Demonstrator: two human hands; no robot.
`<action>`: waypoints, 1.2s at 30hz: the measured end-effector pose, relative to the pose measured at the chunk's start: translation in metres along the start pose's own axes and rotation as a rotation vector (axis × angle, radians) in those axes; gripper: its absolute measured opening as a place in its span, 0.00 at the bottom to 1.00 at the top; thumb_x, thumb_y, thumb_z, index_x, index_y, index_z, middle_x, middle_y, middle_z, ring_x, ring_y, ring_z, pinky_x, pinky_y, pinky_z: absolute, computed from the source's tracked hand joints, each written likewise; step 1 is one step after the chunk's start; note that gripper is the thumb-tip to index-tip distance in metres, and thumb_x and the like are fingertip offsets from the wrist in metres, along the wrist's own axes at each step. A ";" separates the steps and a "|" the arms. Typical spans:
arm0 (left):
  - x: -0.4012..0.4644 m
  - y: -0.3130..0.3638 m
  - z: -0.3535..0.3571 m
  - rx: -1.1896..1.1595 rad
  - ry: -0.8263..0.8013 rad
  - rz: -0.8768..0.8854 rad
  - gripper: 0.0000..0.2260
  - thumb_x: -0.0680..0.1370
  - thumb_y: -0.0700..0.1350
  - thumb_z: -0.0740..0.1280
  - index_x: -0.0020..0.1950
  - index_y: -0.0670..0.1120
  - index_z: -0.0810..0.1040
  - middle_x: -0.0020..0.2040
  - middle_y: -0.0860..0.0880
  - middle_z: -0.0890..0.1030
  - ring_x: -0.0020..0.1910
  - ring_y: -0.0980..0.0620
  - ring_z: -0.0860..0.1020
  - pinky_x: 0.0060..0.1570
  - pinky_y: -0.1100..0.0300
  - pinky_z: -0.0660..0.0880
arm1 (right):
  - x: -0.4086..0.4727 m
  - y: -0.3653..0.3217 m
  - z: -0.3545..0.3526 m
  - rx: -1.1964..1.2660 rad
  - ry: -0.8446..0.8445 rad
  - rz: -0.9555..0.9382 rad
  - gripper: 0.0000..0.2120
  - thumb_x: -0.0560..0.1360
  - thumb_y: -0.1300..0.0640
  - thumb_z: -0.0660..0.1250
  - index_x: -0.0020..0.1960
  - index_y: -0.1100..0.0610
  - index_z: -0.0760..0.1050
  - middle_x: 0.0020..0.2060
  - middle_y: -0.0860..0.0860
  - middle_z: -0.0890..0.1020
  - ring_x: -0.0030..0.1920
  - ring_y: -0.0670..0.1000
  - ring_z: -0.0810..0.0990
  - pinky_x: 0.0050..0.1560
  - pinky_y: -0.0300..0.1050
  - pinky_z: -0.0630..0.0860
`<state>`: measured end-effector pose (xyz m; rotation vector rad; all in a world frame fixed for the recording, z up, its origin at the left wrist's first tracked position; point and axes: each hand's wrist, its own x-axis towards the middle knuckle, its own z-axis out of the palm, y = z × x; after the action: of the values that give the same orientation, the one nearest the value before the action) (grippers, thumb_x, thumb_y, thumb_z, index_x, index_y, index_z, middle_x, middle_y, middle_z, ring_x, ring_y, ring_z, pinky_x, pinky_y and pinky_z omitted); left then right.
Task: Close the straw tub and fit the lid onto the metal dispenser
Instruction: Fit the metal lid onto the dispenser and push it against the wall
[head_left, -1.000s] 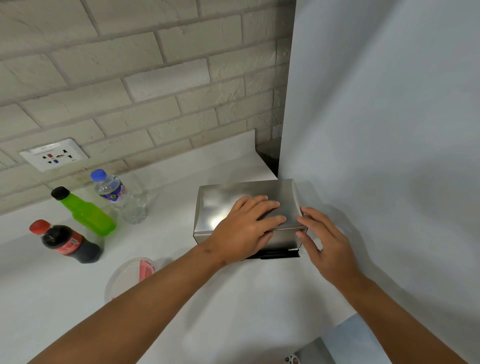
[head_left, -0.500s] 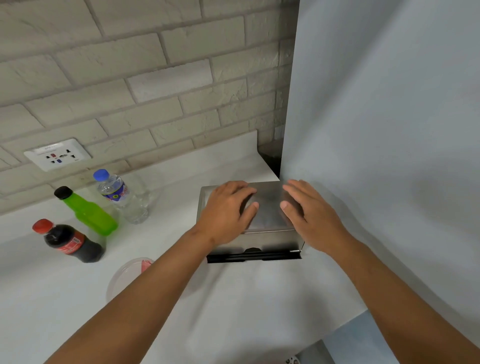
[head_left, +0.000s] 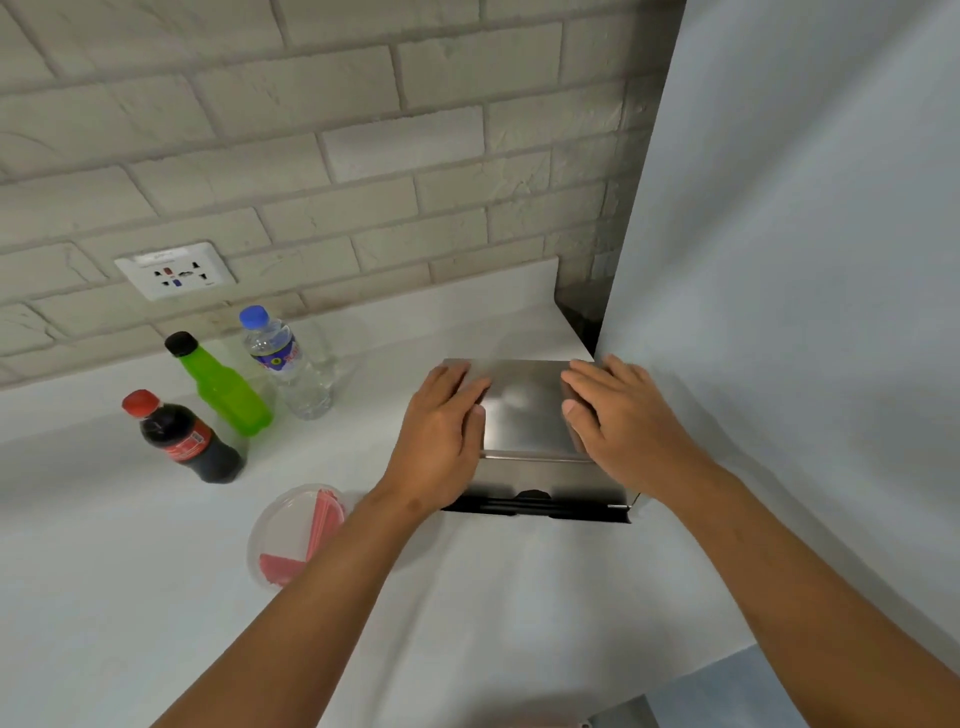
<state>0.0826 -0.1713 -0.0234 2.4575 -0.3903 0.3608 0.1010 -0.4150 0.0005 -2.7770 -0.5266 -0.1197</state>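
Observation:
A metal dispenser stands on the white counter against the right wall, with its steel lid lying flat on top. My left hand rests palm down on the lid's left side, fingers spread. On the lid's right side my right hand presses flat the same way. A black slot shows along the dispenser's front bottom. A round clear straw tub with red straws inside sits to the left, its lid on; my left forearm hides part of it.
Three bottles stand at the back left: a cola bottle, a green bottle and a water bottle. A wall socket sits on the brick wall. A pale panel closes off the right side.
My hands have slid apart and further back on the lid: the left from the centre to the left side, the right up from the front corner onto the right side.

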 end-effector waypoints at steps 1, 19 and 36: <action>-0.007 -0.004 -0.004 -0.102 0.009 -0.100 0.17 0.86 0.39 0.60 0.74 0.42 0.76 0.78 0.44 0.71 0.78 0.46 0.67 0.77 0.55 0.64 | 0.006 -0.007 0.002 0.001 -0.014 -0.043 0.19 0.85 0.53 0.58 0.72 0.59 0.76 0.74 0.55 0.77 0.74 0.64 0.70 0.73 0.55 0.61; -0.037 -0.027 -0.003 -0.509 -0.057 -0.450 0.22 0.89 0.47 0.53 0.83 0.44 0.61 0.80 0.56 0.64 0.71 0.79 0.62 0.67 0.83 0.55 | 0.053 -0.079 0.023 0.006 -0.231 -0.211 0.25 0.88 0.49 0.49 0.83 0.55 0.59 0.83 0.51 0.61 0.83 0.57 0.57 0.81 0.54 0.54; -0.043 -0.015 -0.010 -0.395 -0.176 -0.298 0.33 0.85 0.55 0.62 0.85 0.57 0.48 0.77 0.76 0.50 0.78 0.52 0.67 0.80 0.53 0.61 | -0.052 -0.012 0.021 0.400 0.000 0.464 0.44 0.75 0.27 0.60 0.83 0.41 0.45 0.85 0.48 0.46 0.82 0.57 0.60 0.72 0.54 0.67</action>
<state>0.0472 -0.1456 -0.0389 2.1191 -0.1442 -0.0571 0.0483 -0.4156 -0.0228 -2.4252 0.0980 0.0821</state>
